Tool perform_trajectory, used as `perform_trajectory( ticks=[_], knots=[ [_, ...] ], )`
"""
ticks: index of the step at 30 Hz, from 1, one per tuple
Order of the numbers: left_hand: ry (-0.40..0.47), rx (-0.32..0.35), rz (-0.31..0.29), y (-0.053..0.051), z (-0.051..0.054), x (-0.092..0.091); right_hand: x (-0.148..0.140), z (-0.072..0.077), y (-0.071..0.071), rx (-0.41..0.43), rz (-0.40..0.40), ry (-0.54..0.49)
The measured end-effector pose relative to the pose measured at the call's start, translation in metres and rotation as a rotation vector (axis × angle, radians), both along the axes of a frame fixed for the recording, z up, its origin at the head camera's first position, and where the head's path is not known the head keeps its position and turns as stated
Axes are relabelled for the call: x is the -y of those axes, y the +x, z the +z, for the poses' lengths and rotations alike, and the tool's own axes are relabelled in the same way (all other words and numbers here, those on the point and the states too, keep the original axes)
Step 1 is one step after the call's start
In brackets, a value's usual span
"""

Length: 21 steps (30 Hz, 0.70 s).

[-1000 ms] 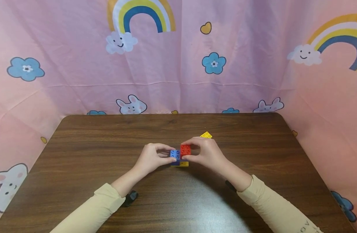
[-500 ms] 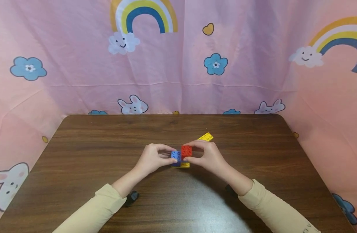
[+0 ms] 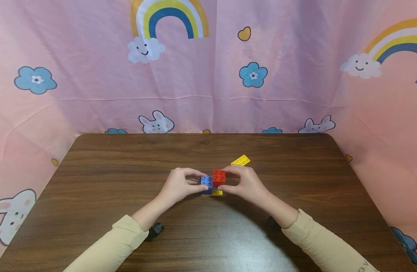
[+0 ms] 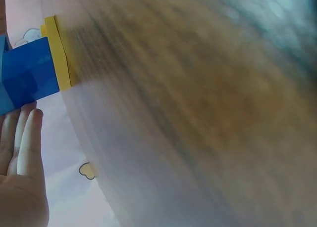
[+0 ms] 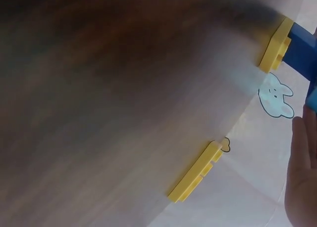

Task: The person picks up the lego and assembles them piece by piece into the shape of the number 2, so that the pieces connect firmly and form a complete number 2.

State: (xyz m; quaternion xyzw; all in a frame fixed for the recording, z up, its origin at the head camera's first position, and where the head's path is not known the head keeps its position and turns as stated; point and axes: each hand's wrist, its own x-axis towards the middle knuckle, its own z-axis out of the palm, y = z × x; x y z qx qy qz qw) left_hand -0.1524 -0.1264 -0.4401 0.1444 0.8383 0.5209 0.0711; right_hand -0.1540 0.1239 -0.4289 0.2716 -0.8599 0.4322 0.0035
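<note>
A small stack stands at mid-table: a yellow plate (image 3: 217, 192) at the bottom, a dark blue brick (image 3: 206, 192) on it, then a light blue brick (image 3: 204, 180) and a red brick (image 3: 219, 177) side by side on top. My left hand (image 3: 176, 186) pinches the light blue brick between thumb and fingers. From the right, my right hand (image 3: 247, 185) pinches the red brick, thumb in front. In the left wrist view the dark blue brick (image 4: 30, 71) sits against the yellow plate (image 4: 58, 54). The red brick does not show in either wrist view.
A second yellow plate (image 3: 240, 160) lies behind my right hand, also visible in the right wrist view (image 5: 195, 173). The brown table (image 3: 133, 151) runs back to a pink patterned curtain (image 3: 195, 79).
My right fingers have shifted slightly right and lower against the red brick, exposing more of it. More of the rear yellow plate shows. My left hand keeps its hold; the view has shifted slightly.
</note>
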Motion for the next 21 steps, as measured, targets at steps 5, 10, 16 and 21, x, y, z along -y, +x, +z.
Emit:
perform_trajectory(
  ticks=[5, 10, 16, 21],
  knots=[
    [0.000, 0.011, 0.004, 0.0002, -0.0007, -0.0003, -0.0026, 0.0008, -0.0006, -0.002, -0.001, 0.049],
    [0.013, 0.022, 0.004, 0.0007, -0.0006, -0.0002, -0.0053, 0.0018, -0.0006, 0.006, -0.009, 0.089],
    [0.019, 0.020, 0.008, 0.0016, -0.0006, -0.0003, -0.0053, 0.0020, 0.0003, 0.003, -0.015, 0.106],
    [-0.008, -0.016, 0.004, 0.0026, -0.0006, -0.0010, -0.0048, 0.0012, 0.0007, -0.017, -0.022, 0.115]
  ],
)
